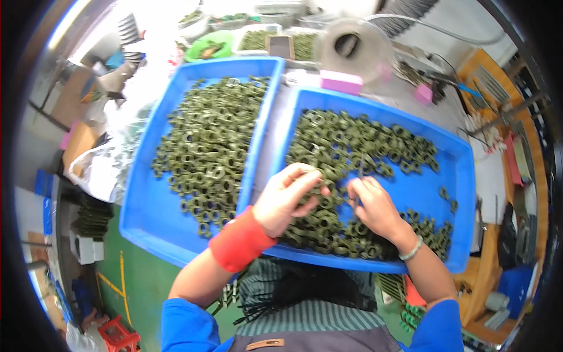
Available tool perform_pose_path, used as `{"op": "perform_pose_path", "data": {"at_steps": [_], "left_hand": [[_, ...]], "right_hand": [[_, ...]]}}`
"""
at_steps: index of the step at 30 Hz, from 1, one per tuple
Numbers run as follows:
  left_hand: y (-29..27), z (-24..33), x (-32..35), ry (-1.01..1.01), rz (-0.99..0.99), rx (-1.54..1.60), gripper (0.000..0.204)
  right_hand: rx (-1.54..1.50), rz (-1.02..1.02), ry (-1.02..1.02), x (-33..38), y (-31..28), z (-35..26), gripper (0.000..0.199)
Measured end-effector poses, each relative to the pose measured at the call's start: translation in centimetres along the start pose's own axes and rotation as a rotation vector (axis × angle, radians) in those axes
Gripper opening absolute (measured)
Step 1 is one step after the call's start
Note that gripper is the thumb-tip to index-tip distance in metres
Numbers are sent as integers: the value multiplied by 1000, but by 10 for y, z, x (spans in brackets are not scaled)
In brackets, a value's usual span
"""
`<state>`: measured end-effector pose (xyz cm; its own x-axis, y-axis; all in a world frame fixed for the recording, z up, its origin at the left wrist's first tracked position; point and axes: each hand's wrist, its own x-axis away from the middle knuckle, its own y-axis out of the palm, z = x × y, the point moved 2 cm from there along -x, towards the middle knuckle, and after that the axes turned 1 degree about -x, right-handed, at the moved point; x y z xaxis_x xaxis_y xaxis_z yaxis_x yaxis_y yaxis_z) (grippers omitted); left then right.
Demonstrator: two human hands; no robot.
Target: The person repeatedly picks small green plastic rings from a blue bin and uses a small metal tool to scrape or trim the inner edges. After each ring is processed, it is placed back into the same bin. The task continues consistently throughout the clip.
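Two blue trays hold many small olive-green ring-shaped parts. Above the left part of the right tray (404, 104), my left hand (287, 196) is closed, thumb against fingers. What it pinches is too small to make out, though green parts lie right behind the fingertips. My right hand (375, 206) is closed on a thin dark tool (360, 169) that sticks up past the fingers; its kind is unclear. The two hands are a short way apart. Under and around them lie the green rings (358, 132), heaped at the back, left and front of this tray.
The left tray (146, 232) is full of similar rings (205, 141). Behind stand a green bowl (208, 47), a phone-like dark slab (280, 47), a pink block (341, 83) and a translucent tub (372, 64). A red stool (119, 334) is on the floor at lower left.
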<state>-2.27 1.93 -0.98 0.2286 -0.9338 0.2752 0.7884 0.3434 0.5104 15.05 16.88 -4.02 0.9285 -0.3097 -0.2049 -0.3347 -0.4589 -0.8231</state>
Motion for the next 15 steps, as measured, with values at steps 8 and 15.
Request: {"op": "perform_pose_path", "data": {"at_steps": [8,15], "left_hand": [[-1,4,2,-146,-27,77,23],[3,-4,6,-62,-48,-63,31]], "right_hand": [[-655,142,360,2,-13,-11,17],[-1087,139,291,-2,-17,-44,16]]}}
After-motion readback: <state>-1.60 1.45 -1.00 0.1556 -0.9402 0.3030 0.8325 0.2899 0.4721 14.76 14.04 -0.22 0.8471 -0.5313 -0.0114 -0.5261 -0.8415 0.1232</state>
